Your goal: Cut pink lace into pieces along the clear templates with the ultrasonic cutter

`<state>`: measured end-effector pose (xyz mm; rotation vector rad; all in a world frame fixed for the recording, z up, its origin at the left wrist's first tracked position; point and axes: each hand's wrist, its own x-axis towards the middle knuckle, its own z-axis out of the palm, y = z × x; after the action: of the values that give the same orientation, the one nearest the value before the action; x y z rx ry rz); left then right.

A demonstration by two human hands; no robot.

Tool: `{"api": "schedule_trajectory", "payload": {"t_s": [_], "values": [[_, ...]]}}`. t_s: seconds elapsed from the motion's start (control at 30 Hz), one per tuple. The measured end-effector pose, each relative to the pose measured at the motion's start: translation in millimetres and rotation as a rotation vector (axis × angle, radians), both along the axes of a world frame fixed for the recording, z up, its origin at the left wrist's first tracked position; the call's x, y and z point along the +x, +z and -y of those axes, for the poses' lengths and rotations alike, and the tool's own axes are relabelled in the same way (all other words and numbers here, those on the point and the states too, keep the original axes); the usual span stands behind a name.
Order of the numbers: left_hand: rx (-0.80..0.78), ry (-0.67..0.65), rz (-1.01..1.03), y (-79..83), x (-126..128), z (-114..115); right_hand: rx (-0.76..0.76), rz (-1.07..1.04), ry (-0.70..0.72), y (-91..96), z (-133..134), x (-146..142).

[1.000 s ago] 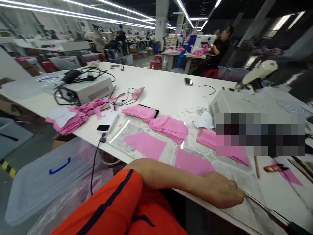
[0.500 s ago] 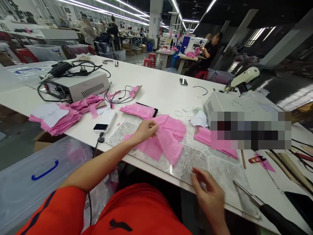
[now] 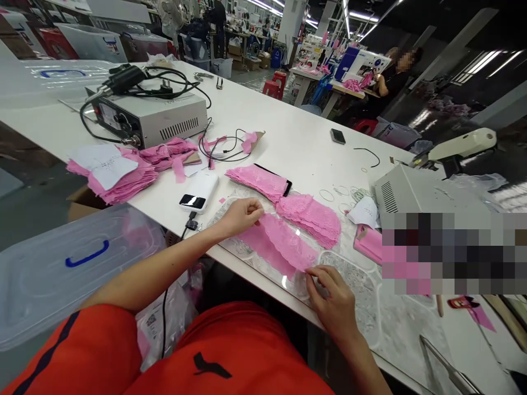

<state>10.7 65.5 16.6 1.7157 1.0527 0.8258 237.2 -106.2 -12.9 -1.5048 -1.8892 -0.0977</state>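
My left hand pinches one end of a pink lace fabric piece. At its other end, near the table's front edge, my right hand pinches the corner, so the piece is stretched between both hands. Beneath it lies a second, plainer pink fabric piece on the clear mat. Just beyond are a stack of scalloped pink lace pieces and another pink stack, which rests partly over a black phone-like device.
On the left stand a grey power unit with coiled cables, a pink fabric bundle under white paper, and a white power bank. A grey machine box is at right; a soldering-type tool lies front right. A lidded plastic bin is below left.
My right hand has moved left and closed on the corner of the lace piece, which is now spread straight. My left hand keeps its pinch. The view has shifted.
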Motion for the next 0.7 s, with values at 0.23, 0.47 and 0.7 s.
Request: {"api": "schedule_trajectory", "payload": {"t_s": [0.23,0.47,0.7], "values": [[0.313,0.068,-0.279,-16.4,-50,19,-0.013,0.045,0.154,-4.7,-13,-17],[0.497,0.011,-0.399,-24.2,-59,29,-0.038,0.066,0.172,-6.5,-10,-15],[0.608,-0.254,-0.440,-24.9,-84,20,-0.081,0.044,0.195,-4.2,-16,-16]]}}
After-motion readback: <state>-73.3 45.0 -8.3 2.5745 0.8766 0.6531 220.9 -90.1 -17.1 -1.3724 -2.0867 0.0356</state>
